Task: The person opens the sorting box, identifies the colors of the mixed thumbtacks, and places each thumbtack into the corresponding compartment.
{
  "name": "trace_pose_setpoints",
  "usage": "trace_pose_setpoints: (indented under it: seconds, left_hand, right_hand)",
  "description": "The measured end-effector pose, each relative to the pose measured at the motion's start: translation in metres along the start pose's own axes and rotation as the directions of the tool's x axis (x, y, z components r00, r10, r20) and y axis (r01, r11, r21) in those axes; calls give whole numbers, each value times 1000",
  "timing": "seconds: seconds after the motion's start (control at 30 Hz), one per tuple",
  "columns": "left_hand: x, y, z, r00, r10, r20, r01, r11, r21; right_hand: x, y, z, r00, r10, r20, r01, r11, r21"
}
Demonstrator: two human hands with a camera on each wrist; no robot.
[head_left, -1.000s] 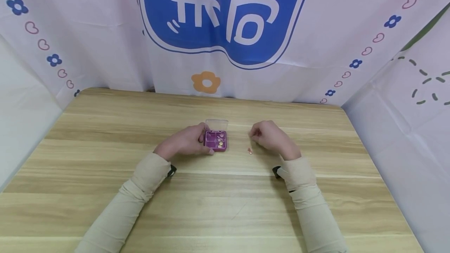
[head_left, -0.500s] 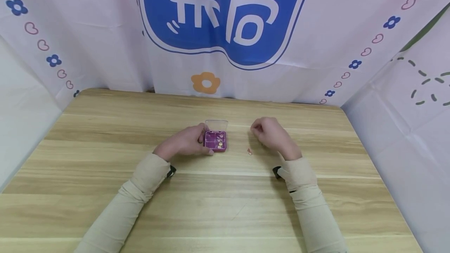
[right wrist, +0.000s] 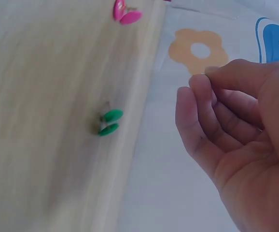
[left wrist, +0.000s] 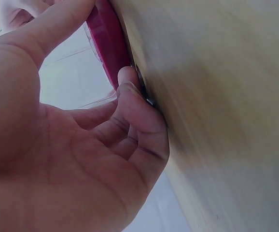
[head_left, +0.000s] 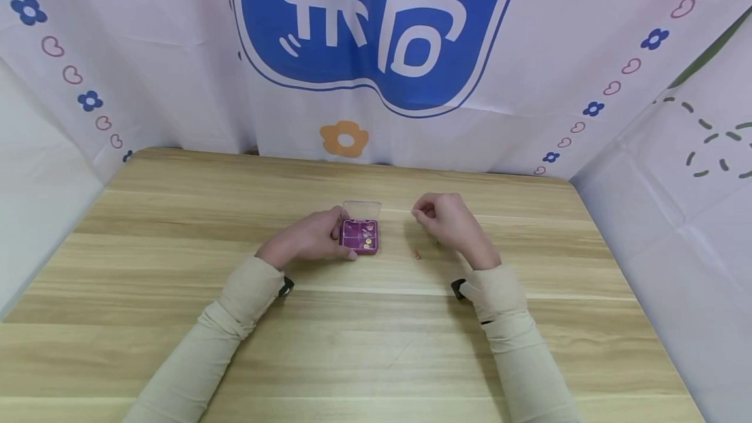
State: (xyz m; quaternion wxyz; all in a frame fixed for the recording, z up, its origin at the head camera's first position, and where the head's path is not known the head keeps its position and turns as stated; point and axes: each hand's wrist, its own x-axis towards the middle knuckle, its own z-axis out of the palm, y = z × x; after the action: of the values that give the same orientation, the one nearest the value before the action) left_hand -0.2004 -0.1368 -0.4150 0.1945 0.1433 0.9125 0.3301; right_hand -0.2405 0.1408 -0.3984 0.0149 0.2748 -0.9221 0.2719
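Note:
My left hand (head_left: 317, 235) grips a small purple compartment box (head_left: 367, 251) by its left side, thumb at the near edge and fingers around the back. In the left wrist view the magenta wall of the box rises between thumb and fingers. Its clear lid (head_left: 361, 210) stands open; yellow and pinkish bits lie in the right compartments. To the right of the box, my right hand (head_left: 449, 220) is raised over the table, thumb and index tips pinched together on something tiny, mostly hidden. Below it lie green stud-like pieces (right wrist: 111, 116) with thin posts and pink ones (right wrist: 130, 18).
Everything sits on a wood-grain table (head_left: 376, 358). Behind it hangs a white printed curtain (head_left: 282, 123), close to the table's back edge, with more white cloth at both sides.
My right hand has shifted slightly away from me and a little to the left, after a small move right. The left hand and box have kept their place.

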Motion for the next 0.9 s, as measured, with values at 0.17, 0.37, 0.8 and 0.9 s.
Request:
trace_pose_setpoints:
  seconds: [0.17,0.37,0.8,0.9]
  left_hand:
    - [-1,-1,-1,1000,-2,-2,2,1000,1]
    - [-1,-2,0,1000,0,1,0,1000,10]
    - [0,0,-1,1000,19,-3,-19,1000,9]
    - [0,0,-1,1000,21,-1,-21,1000,3]
  right_hand:
    - [2,-7,2,1000,-28,0,28,1000,8]
    - [3,-13,7,997,-76,3,76,997,17]
    - [12,-52,17,985,-156,70,151,986,67]
    - [15,-60,20,980,-176,90,170,983,75]
